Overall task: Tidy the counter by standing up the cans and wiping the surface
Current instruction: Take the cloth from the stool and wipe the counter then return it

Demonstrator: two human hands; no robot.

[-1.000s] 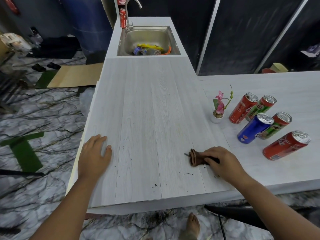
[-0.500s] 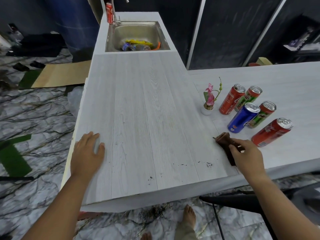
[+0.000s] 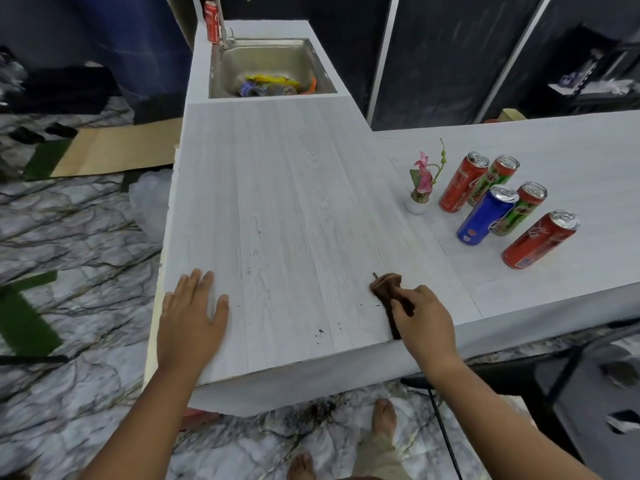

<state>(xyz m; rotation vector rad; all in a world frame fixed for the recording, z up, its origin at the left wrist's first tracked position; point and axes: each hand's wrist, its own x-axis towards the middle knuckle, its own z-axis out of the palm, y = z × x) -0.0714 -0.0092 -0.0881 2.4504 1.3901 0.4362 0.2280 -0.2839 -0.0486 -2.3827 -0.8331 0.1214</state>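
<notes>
My right hand presses a folded brown cloth onto the white wood-grain counter near its front edge. Dark crumbs lie scattered on the surface to the left of the cloth. My left hand rests flat, fingers spread, on the counter's front left corner. Several cans stand upright at the right: a red one, a green and red one, a blue one, another green one and a red one nearest the edge.
A small white pot with a pink flower stands left of the cans. At the far end a steel sink holds coloured items, with a red can by the tap. A black chair sits below the counter's right edge.
My right hand has slid the cloth back to the left along the front edge, after wiping rightward toward the cans. My left hand has stayed flat in place.
</notes>
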